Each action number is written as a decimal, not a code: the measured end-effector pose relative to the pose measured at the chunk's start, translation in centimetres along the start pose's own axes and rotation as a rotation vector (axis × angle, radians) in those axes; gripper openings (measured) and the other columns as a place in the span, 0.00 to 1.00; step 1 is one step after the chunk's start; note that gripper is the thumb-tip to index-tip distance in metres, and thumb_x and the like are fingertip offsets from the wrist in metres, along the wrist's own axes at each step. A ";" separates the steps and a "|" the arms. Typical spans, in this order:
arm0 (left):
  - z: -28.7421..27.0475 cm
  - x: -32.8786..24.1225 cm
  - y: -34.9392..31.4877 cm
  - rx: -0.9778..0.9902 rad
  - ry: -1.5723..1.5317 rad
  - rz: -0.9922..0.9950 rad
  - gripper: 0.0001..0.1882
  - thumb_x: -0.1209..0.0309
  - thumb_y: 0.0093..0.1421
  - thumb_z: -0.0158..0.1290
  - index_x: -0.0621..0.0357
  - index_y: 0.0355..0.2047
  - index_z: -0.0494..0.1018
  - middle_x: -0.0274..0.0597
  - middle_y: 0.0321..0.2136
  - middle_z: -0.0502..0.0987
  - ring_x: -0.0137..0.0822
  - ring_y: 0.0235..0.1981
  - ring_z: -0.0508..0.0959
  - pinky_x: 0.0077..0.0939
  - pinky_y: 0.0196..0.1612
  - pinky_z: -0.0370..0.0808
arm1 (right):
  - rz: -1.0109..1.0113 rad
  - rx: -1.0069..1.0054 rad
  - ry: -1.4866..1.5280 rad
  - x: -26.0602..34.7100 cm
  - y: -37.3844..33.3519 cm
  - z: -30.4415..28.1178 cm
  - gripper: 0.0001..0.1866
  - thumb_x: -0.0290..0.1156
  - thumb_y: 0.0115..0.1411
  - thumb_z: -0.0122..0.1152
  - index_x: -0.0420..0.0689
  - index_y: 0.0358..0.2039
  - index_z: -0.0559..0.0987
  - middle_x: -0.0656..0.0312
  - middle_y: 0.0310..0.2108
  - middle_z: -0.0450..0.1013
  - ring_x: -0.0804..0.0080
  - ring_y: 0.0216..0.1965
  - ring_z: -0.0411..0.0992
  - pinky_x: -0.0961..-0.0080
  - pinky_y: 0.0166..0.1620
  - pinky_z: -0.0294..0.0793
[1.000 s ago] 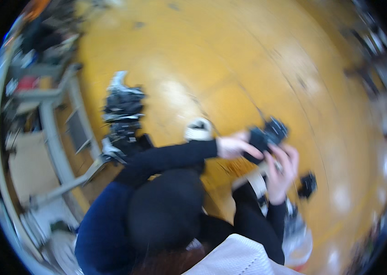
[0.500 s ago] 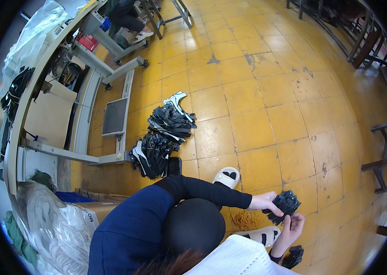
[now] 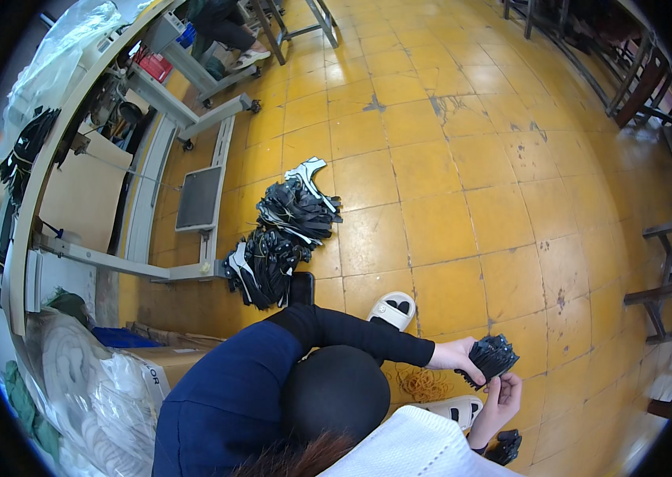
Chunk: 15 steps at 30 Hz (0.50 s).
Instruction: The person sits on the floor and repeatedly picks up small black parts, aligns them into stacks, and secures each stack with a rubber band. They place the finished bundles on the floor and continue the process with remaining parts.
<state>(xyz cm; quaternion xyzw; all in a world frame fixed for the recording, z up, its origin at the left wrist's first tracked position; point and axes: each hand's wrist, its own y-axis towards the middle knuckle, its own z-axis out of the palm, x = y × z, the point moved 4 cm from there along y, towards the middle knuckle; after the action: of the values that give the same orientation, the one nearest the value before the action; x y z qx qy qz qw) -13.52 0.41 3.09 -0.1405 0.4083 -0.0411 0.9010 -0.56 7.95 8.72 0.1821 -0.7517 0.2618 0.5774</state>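
My left hand (image 3: 459, 355) is closed around a thick bundle of black cut pieces (image 3: 493, 355), its thumb pressed on the near face. At the bundle's lower edge my right hand (image 3: 501, 401) pinches with thumb and forefinger; the other fingers are curled. A heap of thin orange-tan rubber bands (image 3: 423, 383) lies on the floor between my sandals, below my left wrist. Another small black bundle (image 3: 504, 447) rests on the floor beside my right forearm, which partly hides it.
Black pieces with white parts form a long pile (image 3: 292, 222) on the tiles, a dark phone-like slab (image 3: 302, 288) at its near end. Left stands a work table frame with a pedal (image 3: 199, 199). A plastic bag (image 3: 89, 381) and carton (image 3: 173, 364) sit nearby. Stools (image 3: 670, 278) are right.
Both hands and the bundle have shifted very slightly left. The bundle has tilted a little, and the right fingers stay at its lower edge.
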 end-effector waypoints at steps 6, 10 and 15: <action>-0.4 0.8 0.2 -0.034 -0.007 -0.025 0.17 0.74 0.47 0.66 0.62 0.37 0.75 0.33 0.31 0.79 0.23 0.32 0.76 0.18 0.37 0.73 | -0.018 0.022 0.058 -0.4 0.0 -0.1 0.05 0.17 0.61 0.50 0.36 0.38 0.71 0.65 0.31 0.68 0.83 0.30 0.65 0.87 0.33 0.65; -0.3 1.1 0.3 -0.025 -0.041 -0.038 0.19 0.73 0.48 0.66 0.62 0.40 0.74 0.34 0.34 0.78 0.23 0.35 0.76 0.18 0.40 0.72 | 0.000 0.012 0.055 -0.3 0.0 -0.1 0.05 0.17 0.61 0.49 0.36 0.38 0.71 0.65 0.30 0.68 0.83 0.29 0.65 0.87 0.33 0.65; -0.1 0.9 0.3 0.029 -0.088 -0.047 0.20 0.73 0.50 0.65 0.62 0.42 0.73 0.33 0.35 0.78 0.23 0.37 0.75 0.18 0.42 0.72 | 0.010 -0.002 0.047 -0.5 0.1 0.1 0.04 0.18 0.61 0.51 0.37 0.37 0.70 0.65 0.31 0.67 0.82 0.29 0.65 0.86 0.33 0.65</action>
<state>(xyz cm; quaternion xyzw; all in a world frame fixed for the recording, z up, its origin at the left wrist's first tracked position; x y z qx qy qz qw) -13.04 0.50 2.28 -0.1385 0.3642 -0.0619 0.9189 -0.52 7.96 8.26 0.1712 -0.7391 0.2681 0.5937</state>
